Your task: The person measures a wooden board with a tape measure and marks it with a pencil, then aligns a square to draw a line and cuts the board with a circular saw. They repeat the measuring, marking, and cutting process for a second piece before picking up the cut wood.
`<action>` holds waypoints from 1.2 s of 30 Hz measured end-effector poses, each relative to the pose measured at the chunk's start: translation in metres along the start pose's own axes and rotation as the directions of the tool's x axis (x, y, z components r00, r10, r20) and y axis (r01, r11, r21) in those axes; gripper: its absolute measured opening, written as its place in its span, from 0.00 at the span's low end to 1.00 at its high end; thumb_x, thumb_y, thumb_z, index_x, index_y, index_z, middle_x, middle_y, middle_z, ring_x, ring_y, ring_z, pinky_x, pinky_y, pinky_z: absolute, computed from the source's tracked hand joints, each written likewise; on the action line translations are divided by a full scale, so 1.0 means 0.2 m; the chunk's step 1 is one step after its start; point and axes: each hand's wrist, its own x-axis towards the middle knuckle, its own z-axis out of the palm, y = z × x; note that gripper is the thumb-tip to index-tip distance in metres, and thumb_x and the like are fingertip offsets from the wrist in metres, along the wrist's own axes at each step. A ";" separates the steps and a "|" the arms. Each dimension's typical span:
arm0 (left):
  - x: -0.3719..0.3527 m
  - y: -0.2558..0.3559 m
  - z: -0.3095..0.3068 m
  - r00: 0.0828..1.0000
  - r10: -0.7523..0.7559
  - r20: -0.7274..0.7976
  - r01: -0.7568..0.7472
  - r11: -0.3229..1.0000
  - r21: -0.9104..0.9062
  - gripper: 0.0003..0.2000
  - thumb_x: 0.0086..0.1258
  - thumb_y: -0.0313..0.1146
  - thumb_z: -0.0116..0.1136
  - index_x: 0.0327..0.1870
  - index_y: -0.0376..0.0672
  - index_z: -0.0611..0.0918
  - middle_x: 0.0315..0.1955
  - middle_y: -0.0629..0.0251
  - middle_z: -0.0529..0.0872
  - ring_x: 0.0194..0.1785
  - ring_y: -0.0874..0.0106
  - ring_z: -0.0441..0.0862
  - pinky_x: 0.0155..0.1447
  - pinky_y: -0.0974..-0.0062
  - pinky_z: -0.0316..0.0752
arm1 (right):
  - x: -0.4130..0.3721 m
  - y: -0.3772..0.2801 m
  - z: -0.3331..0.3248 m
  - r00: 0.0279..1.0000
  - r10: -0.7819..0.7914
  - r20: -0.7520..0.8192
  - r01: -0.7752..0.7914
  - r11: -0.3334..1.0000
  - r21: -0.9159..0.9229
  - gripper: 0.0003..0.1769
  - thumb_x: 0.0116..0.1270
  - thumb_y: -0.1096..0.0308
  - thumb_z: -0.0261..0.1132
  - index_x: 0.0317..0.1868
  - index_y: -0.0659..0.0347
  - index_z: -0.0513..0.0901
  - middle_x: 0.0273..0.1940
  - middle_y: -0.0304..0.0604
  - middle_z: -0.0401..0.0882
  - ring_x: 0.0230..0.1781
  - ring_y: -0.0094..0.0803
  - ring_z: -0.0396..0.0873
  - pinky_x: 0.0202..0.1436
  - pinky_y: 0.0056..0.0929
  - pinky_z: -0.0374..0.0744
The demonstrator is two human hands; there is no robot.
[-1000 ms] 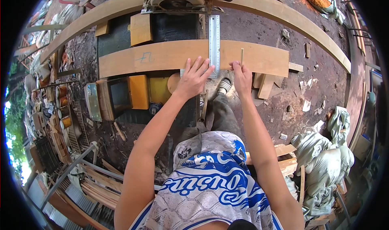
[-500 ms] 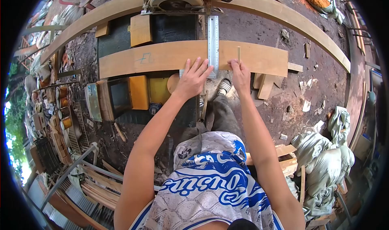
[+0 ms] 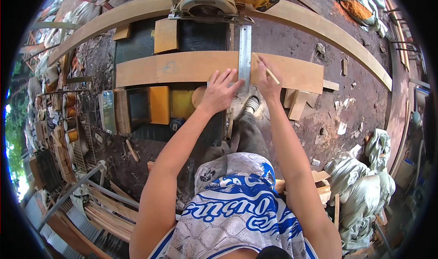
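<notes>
A metal try square [image 3: 245, 49] with ruler markings lies across a wooden board [image 3: 182, 71] bearing a blue-green pencilled mark. My left hand [image 3: 220, 91] rests at the board's near edge, fingers spread flat on the wood. Its thumb presses the square's blade, and the palm partly hides the square's stock. On the blade's right side, my right hand [image 3: 268, 83] is closed around a pencil [image 3: 274, 78]. The pencil slants up to the left, its tip at or very near the blade's right edge, toward the board's far side.
Beyond the board, a yellow circular saw [image 3: 207, 5] sits on a long curved-looking plank [image 3: 319, 26]. Wood blocks [image 3: 166, 35] stand beside and under the work. Offcuts [image 3: 299, 104] lie at right, with sacks [image 3: 362, 190] nearer me. A metal frame [image 3: 73, 195] stands lower left.
My right hand has moved left and farther up the board, toward the square. The pencil has gone from upright to slanted, its tip now by the blade. My left hand stays on the square.
</notes>
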 end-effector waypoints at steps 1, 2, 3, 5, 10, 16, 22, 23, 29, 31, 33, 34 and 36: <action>0.00 0.00 0.00 1.000 0.003 -0.002 -0.003 1.000 0.006 0.32 0.63 0.33 0.72 0.72 0.60 0.83 0.75 0.55 0.78 0.77 0.54 0.75 0.79 0.44 0.68 | 0.00 0.00 0.01 1.000 -0.006 0.001 0.006 1.000 0.001 0.14 0.80 0.63 0.65 0.59 0.56 0.91 0.42 0.50 0.92 0.46 0.46 0.89 0.54 0.43 0.84; 0.00 0.00 -0.01 1.000 0.006 -0.005 -0.006 1.000 0.012 0.31 0.63 0.33 0.72 0.72 0.60 0.84 0.74 0.56 0.79 0.77 0.54 0.76 0.78 0.45 0.68 | 0.00 -0.01 0.02 1.000 -0.024 -0.003 0.024 0.999 -0.027 0.14 0.80 0.64 0.65 0.59 0.56 0.91 0.43 0.51 0.92 0.46 0.48 0.89 0.53 0.44 0.84; 0.00 0.00 -0.01 1.000 0.003 -0.010 -0.003 1.000 0.015 0.31 0.63 0.33 0.72 0.72 0.60 0.84 0.74 0.56 0.79 0.77 0.54 0.76 0.78 0.45 0.68 | 0.00 -0.01 0.03 0.999 -0.042 -0.007 0.041 0.998 -0.054 0.14 0.80 0.65 0.64 0.59 0.55 0.91 0.43 0.51 0.92 0.46 0.50 0.89 0.53 0.45 0.84; 0.00 0.01 -0.02 1.000 -0.005 -0.007 0.005 1.000 0.002 0.30 0.62 0.34 0.72 0.70 0.60 0.85 0.74 0.56 0.79 0.76 0.56 0.76 0.78 0.45 0.68 | 0.00 -0.03 0.03 0.999 -0.028 0.026 0.030 0.995 -0.090 0.14 0.80 0.65 0.64 0.59 0.55 0.91 0.43 0.50 0.92 0.46 0.50 0.89 0.52 0.45 0.83; -0.01 0.00 0.00 0.999 -0.004 -0.045 0.004 1.000 0.003 0.28 0.63 0.35 0.71 0.69 0.60 0.86 0.74 0.56 0.79 0.76 0.57 0.76 0.78 0.45 0.68 | 0.00 -0.02 0.05 0.997 -0.067 0.039 0.072 0.987 -0.145 0.14 0.79 0.66 0.64 0.58 0.54 0.91 0.43 0.49 0.92 0.45 0.50 0.88 0.50 0.46 0.83; -0.02 0.00 -0.01 0.999 -0.004 -0.046 0.004 1.000 0.000 0.27 0.64 0.35 0.71 0.68 0.59 0.86 0.74 0.56 0.79 0.76 0.57 0.76 0.78 0.44 0.68 | 0.00 -0.03 0.04 0.997 -0.063 0.041 0.066 0.994 -0.084 0.13 0.78 0.67 0.64 0.56 0.56 0.91 0.44 0.50 0.92 0.46 0.50 0.88 0.52 0.47 0.83; -0.02 0.00 -0.02 0.999 -0.004 -0.032 0.004 1.000 -0.016 0.29 0.65 0.35 0.71 0.71 0.60 0.84 0.74 0.56 0.79 0.78 0.56 0.75 0.79 0.44 0.66 | -0.17 -0.12 -0.10 0.985 -0.099 0.140 0.129 0.966 -0.225 0.10 0.76 0.68 0.66 0.51 0.59 0.92 0.41 0.51 0.91 0.43 0.53 0.87 0.50 0.50 0.82; -0.03 0.01 -0.02 1.000 -0.009 -0.028 0.008 1.000 -0.018 0.30 0.65 0.35 0.71 0.72 0.61 0.83 0.74 0.56 0.79 0.78 0.56 0.74 0.79 0.43 0.66 | -0.25 -0.15 -0.15 0.984 -0.076 0.162 0.113 0.964 -0.239 0.10 0.76 0.67 0.66 0.50 0.59 0.91 0.41 0.52 0.91 0.43 0.54 0.87 0.49 0.51 0.82; -0.08 0.01 0.00 0.998 0.025 -0.052 -0.028 0.998 -0.057 0.28 0.66 0.32 0.68 0.70 0.53 0.82 0.70 0.59 0.81 0.74 0.56 0.76 0.78 0.44 0.67 | -0.80 -0.15 -0.43 0.905 0.217 0.366 -0.103 0.946 -0.306 0.16 0.79 0.58 0.62 0.49 0.56 0.94 0.44 0.55 0.92 0.48 0.55 0.89 0.54 0.48 0.84; -0.11 0.03 0.05 0.996 0.013 -0.089 -0.018 0.998 -0.062 0.27 0.65 0.29 0.67 0.68 0.48 0.82 0.66 0.58 0.82 0.71 0.56 0.77 0.77 0.47 0.69 | -0.91 -0.11 -0.47 0.868 0.365 0.338 -0.244 0.904 -0.350 0.17 0.79 0.57 0.62 0.51 0.55 0.94 0.46 0.56 0.92 0.49 0.54 0.89 0.55 0.47 0.84; -0.11 0.06 0.04 0.993 0.004 -0.119 -0.012 0.998 -0.067 0.26 0.64 0.27 0.66 0.66 0.43 0.82 0.62 0.58 0.83 0.68 0.55 0.78 0.75 0.51 0.71 | -1.01 -0.01 -0.49 0.812 0.510 0.283 -0.421 0.848 -0.321 0.18 0.78 0.56 0.62 0.54 0.56 0.93 0.47 0.56 0.93 0.50 0.50 0.91 0.55 0.42 0.85; -0.11 0.09 0.01 0.989 -0.016 -0.146 -0.001 0.993 -0.118 0.25 0.64 0.25 0.65 0.65 0.41 0.82 0.59 0.58 0.82 0.66 0.55 0.79 0.73 0.53 0.73 | -1.01 -0.01 -0.50 0.814 0.503 0.289 -0.413 0.852 -0.320 0.18 0.78 0.56 0.62 0.54 0.56 0.93 0.47 0.56 0.93 0.50 0.50 0.91 0.55 0.42 0.85; -0.16 0.16 -0.05 0.983 -0.067 -0.173 0.038 0.986 -0.165 0.24 0.63 0.23 0.63 0.63 0.38 0.82 0.56 0.57 0.82 0.64 0.54 0.79 0.71 0.56 0.75 | -1.04 -0.01 -0.50 0.804 0.515 0.298 -0.450 0.854 -0.263 0.19 0.78 0.56 0.62 0.55 0.58 0.92 0.46 0.56 0.93 0.49 0.46 0.92 0.55 0.39 0.84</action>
